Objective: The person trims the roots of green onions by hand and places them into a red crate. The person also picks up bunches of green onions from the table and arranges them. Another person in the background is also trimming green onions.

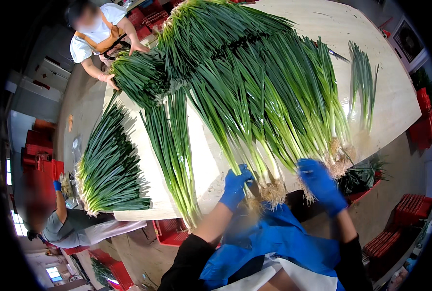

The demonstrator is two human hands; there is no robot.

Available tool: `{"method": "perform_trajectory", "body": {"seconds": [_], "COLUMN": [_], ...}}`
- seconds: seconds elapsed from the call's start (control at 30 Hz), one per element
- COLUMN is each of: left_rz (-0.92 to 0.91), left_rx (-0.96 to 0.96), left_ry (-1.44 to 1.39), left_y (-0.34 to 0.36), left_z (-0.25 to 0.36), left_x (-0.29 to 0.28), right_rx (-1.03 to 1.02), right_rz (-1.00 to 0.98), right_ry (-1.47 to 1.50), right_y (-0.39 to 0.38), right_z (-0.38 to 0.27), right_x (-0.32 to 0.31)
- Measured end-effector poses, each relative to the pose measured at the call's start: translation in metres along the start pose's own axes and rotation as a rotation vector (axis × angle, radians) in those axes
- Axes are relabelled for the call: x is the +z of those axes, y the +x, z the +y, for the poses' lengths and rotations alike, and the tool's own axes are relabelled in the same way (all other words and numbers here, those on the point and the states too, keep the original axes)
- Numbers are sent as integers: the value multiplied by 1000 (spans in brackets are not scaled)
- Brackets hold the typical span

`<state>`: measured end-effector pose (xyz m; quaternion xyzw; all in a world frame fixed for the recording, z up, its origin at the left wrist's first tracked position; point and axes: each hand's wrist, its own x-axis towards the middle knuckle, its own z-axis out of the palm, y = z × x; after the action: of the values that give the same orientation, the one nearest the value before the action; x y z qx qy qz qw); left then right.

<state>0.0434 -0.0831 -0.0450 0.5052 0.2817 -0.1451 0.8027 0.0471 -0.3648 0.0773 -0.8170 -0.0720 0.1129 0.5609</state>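
My left hand [235, 186] in a blue glove is closed round the pale lower stems of some green onions [230, 140], near their roots. My right hand [320, 184], also gloved, is at the rooted ends of the large pile of green onions [303, 87], its fingers slightly blurred; I cannot tell whether it grips any. Thin root tufts [274, 194] lie at the near edge of the pale table [386, 102]. A separate long bunch [172, 150] lies left of my left hand. A blue apron [284, 242] covers my front.
A co-worker [99, 41] at the far left side holds a leafy bundle [136, 77]. Another person [68, 228] is at lower left, beside a bundle [109, 160]. Red crates [170, 233] stand below the table, with stacked ones [395, 228] at right. A dark tool [337, 56] lies behind the pile.
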Motion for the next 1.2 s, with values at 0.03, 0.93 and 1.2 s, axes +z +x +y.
{"method": "perform_trajectory", "body": {"seconds": [0.03,0.93,1.2], "left_rz": [-26,-164,-221], "left_rx": [38,-72,-33], "left_ry": [-25,-244,-346], "left_y": [3,-71,-71], "left_z": [-3,48,29], "left_x": [4,-32,-59], "right_rx": [-52,435,522], "right_rz": [-31,-382,-490], "right_ry": [-207,682,634], "right_y": [14,7,-2], "right_z": [2,9,-13], "right_x": [37,166,155]}}
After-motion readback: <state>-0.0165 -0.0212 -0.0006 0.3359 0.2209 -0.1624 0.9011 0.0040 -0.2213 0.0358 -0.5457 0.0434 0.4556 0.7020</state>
